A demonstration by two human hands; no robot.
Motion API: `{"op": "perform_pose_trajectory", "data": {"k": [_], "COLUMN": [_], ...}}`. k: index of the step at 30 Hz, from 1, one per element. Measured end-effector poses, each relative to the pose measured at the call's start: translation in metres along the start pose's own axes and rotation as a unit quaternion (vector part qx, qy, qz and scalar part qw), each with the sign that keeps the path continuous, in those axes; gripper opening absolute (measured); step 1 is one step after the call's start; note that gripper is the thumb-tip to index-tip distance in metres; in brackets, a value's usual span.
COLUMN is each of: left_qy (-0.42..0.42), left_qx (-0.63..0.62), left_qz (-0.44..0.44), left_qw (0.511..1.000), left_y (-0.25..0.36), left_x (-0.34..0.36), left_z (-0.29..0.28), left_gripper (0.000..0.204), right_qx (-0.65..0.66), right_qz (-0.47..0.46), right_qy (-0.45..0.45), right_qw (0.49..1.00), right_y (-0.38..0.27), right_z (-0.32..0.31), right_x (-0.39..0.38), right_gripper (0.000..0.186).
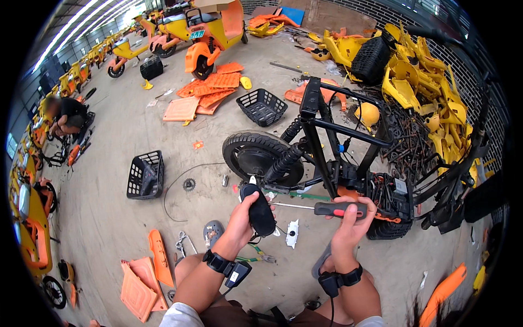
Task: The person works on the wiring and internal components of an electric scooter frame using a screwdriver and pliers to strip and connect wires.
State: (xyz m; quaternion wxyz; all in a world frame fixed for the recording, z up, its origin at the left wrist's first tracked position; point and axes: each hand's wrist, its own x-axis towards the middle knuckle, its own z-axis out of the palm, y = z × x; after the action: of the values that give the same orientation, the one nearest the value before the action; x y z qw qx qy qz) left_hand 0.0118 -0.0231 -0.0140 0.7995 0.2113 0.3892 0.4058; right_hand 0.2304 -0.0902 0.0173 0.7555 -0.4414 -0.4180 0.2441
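- In the head view, low at the centre, the left hand is closed around a black oval part, held raised above the floor.
- The right hand is clamped on the grip of a screwdriver; its shaft points left toward the black oval part. Contact at the tip cannot be confirmed.
- Done, as judged from the present condition: the black frame beyond the hands stands bare of body panels. The black oval part appears to be off the frame, though whether a lead is attached to it cannot be told.
- Outstanding, as judged: the rear wheel and shock absorbers remain fitted, and a black housing with exposed wiring sits at the frame's lower right. Work on the oval part itself seems unfinished, the tool being aimed at it.
- Loose on the floor: a toothed sprocket, a short metal cylinder, a white piece, pliers and orange panels. Their origin cannot be established.
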Motion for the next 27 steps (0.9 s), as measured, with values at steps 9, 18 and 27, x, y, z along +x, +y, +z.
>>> {"op": "perform_pose_trajectory", "data": {"k": [9, 18, 27], "left_qy": [0.005, 0.033, 0.052], "left_qx": [0.051, 0.067, 0.071], "left_qz": [0.032, 0.043, 0.057], "left_qw": [0.998, 0.996, 0.995], "left_y": [0.0010, -0.0018, -0.0030], "left_x": [-0.0008, 0.0004, 0.0004], "left_z": [0.0033, 0.0028, 0.0038], "left_gripper": [0.046, 0.046, 0.050], "right_qx": [0.005, 0.011, 0.004], "right_qz": [-0.053, -0.045, -0.040], "right_qy": [-0.035, -0.043, -0.052], "right_qw": [0.998, 0.998, 0.998], "right_y": [0.0053, 0.0047, 0.0050], "right_z": [-0.0005, 0.0008, 0.0017], "right_x": [-0.0040, -0.0059, -0.0074], "right_gripper": [0.036, 0.036, 0.037]}}
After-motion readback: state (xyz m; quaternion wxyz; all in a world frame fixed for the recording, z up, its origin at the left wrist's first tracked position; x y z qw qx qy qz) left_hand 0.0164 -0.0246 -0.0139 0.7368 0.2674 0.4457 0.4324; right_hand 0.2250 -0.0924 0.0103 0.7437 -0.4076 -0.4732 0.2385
